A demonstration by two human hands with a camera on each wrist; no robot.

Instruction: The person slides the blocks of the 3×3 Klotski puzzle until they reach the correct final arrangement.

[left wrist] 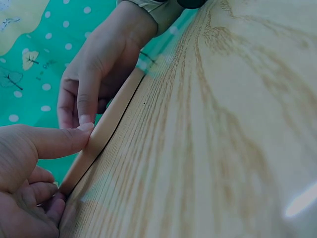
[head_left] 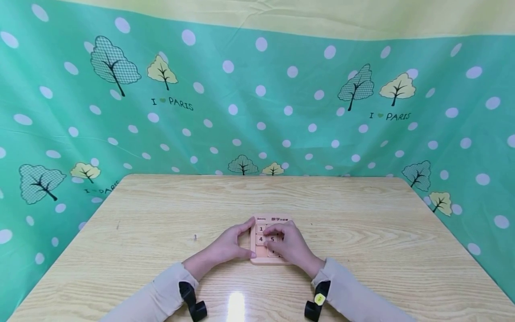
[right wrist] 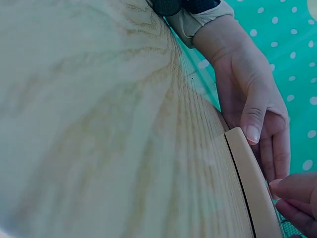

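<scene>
A pale pink number slide puzzle (head_left: 261, 261) lies flat on the table, printed lettering along its far edge. My left hand (head_left: 228, 245) grips its left side, thumb at the near corner and fingers at the far one. Over the tiles, my right hand (head_left: 296, 245) bends its index finger and thumb down to touch them. Tiles 1 (head_left: 260, 229), 4 (head_left: 260, 239) and 5 (head_left: 272, 239) show; the right hand covers most others. A bare slot (head_left: 261, 252) lies below tile 4. Both wrist views show just the puzzle's side edge (left wrist: 106, 124), its tiles hidden.
The wood-grain table (head_left: 161, 214) extends around the puzzle on all sides. Behind it hangs a green dotted cloth (head_left: 257, 120) with tree prints. A black strap with a camera is on each wrist. Light glares off the table's near edge (head_left: 236, 306).
</scene>
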